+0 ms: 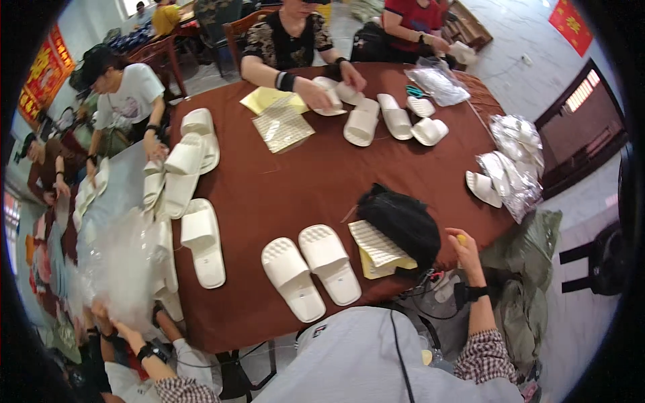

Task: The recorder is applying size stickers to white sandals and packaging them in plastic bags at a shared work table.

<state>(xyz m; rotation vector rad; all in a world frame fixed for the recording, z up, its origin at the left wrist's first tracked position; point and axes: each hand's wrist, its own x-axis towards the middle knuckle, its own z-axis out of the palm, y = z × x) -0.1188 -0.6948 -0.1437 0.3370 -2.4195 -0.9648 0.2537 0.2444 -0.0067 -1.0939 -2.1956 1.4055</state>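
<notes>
My right hand [465,252] is at the table's right front edge, beside a black cloth bundle [396,225]. Its fingers are bent, and a small yellow thing [461,239] shows among them. At the lower left, my left hand [125,330] reaches toward a blurred clear plastic bag [124,269]; whether it grips the bag cannot be made out. Another person's hand is close beside it. In front of me lies a pair of white slippers, the left one [293,279] and the right one [330,264]. Under the bundle sit a bumpy cream sheet [378,243] and yellow paper [373,267].
More white slippers [203,243] line the table's left side. Across the brown-covered table [269,188], a person handles slippers [327,95] by yellow sheets [283,124]. Bagged slippers [514,164] lie at the right edge. Teal scissors [415,91] are at the back. A cable [400,349] hangs before me.
</notes>
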